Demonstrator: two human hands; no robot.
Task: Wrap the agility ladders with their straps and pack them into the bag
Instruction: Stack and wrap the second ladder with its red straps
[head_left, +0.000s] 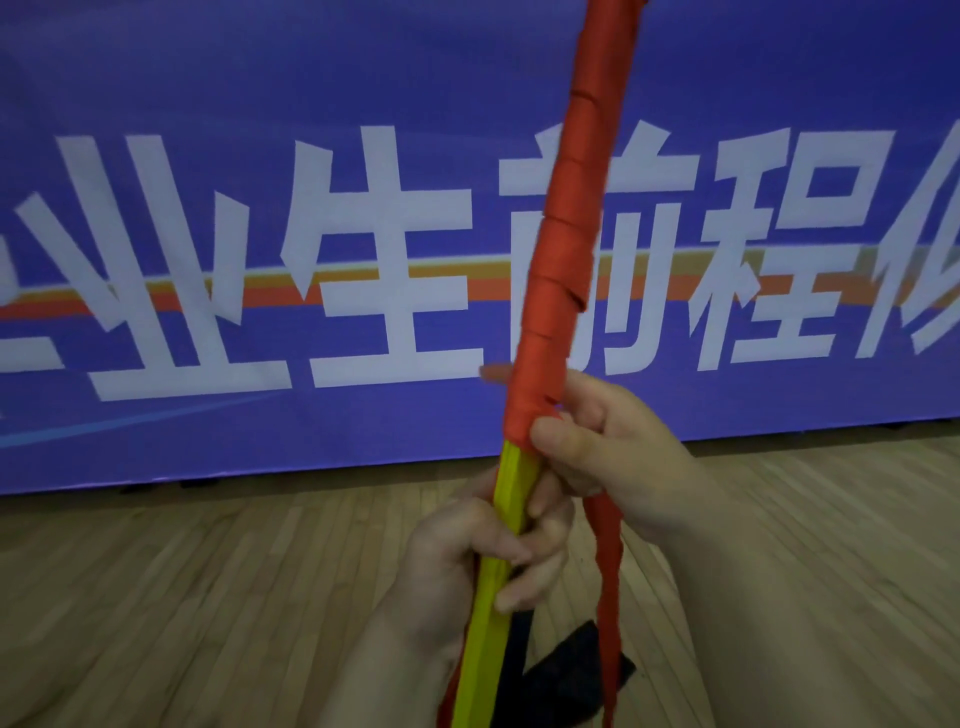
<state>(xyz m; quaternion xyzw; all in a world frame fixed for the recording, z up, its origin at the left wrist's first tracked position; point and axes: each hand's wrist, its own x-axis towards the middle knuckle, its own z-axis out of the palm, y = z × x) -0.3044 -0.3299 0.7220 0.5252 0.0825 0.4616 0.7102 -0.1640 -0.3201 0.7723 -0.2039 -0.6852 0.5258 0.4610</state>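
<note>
Here left fingers curl round the ladder, right fingers pinching strap.

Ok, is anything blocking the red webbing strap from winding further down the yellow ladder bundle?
Yes. The left hand grips the stacked yellow plastic rungs just below the lowest turn of red webbing strap, which the right hand holds. Those fingers cover the next stretch; lower down, the yellow is bare.
</note>
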